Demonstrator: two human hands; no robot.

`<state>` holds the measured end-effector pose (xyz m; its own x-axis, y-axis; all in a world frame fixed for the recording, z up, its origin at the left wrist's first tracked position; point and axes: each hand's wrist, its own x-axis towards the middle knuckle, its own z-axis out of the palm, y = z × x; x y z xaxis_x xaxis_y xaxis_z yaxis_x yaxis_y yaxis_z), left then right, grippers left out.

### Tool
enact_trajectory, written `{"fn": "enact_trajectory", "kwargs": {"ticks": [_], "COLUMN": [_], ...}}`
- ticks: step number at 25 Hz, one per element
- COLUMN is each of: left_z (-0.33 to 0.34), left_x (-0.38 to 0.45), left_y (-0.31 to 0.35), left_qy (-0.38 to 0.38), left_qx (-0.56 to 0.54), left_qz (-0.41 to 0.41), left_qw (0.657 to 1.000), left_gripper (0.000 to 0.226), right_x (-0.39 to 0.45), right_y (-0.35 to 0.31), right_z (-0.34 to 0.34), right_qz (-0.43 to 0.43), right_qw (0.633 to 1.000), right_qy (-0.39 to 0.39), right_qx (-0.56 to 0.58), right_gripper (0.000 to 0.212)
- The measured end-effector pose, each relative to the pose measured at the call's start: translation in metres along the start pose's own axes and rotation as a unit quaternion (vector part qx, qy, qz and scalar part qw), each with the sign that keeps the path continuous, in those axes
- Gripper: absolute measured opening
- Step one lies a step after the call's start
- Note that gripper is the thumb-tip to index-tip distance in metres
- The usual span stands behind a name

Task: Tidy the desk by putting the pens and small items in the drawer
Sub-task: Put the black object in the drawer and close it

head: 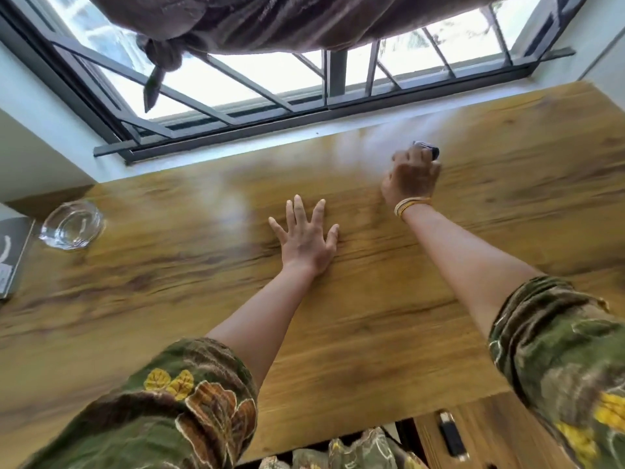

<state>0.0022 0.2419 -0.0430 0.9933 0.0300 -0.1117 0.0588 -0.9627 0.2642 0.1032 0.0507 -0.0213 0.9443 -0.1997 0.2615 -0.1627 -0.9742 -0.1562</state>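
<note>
My left hand (306,236) lies flat on the wooden desk (169,282) with its fingers spread and nothing in it. At the desk's far right, my right hand (411,179) is closed over a small dark and silver item (426,149); only the item's far end shows past my fingers. At the bottom right an open wooden drawer (490,431) sticks out from under the desk's front edge, and a black lighter (452,438) lies inside it.
A clear glass ashtray (71,229) stands near the desk's left edge, beside a grey book or pad (13,255). A barred window (304,86) with a knotted brown curtain (270,22) runs along the far side.
</note>
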Motion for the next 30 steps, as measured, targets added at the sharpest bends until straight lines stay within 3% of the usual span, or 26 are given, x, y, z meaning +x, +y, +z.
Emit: {"fn": "enact_trajectory", "kwargs": {"ticks": [3, 6, 9, 14, 17, 19, 21, 27, 30], "left_z": [0.0, -0.002, -0.001, -0.002, -0.008, -0.012, -0.013, -0.01, -0.004], "left_x": [0.0, 0.003, 0.002, 0.0, -0.006, -0.016, -0.036, -0.12, -0.172], "left_y": [-0.002, -0.002, -0.002, -0.002, -0.003, -0.011, -0.02, -0.027, -0.033], "left_qy": [0.03, 0.041, 0.053, 0.056, 0.071, 0.087, 0.089, 0.1, 0.092], "left_qx": [-0.006, -0.02, -0.027, -0.036, -0.091, -0.155, -0.145, -0.078, -0.053], "left_qz": [0.0, -0.004, -0.002, -0.002, 0.007, 0.018, 0.044, 0.044, 0.049], "left_qw": [1.0, 0.999, 0.998, 0.998, 0.993, 0.984, 0.984, 0.991, 0.993], "left_gripper": [0.061, 0.059, 0.058, 0.058, 0.052, 0.042, 0.034, 0.037, 0.038], "right_x": [0.032, 0.05, 0.046, 0.014, -0.014, -0.036, -0.055, -0.127, -0.174], "right_y": [0.009, 0.012, 0.008, -0.011, -0.022, -0.028, -0.033, -0.037, -0.039], "right_z": [0.005, 0.008, 0.012, 0.006, -0.005, -0.012, -0.017, -0.038, -0.046], "right_qz": [0.085, 0.127, 0.098, 0.07, 0.027, 0.045, 0.058, 0.05, 0.078], "right_qw": [0.995, 0.985, 0.991, 0.99, 0.986, 0.982, 0.976, 0.953, 0.904], "right_qy": [-0.054, -0.114, -0.088, -0.023, -0.036, -0.046, -0.061, -0.117, -0.138], "right_qx": [0.016, 0.032, 0.02, 0.119, 0.159, 0.18, 0.203, 0.276, 0.397], "right_gripper": [0.056, 0.053, 0.038, 0.028, 0.036, 0.05, 0.059, 0.047, 0.043]}}
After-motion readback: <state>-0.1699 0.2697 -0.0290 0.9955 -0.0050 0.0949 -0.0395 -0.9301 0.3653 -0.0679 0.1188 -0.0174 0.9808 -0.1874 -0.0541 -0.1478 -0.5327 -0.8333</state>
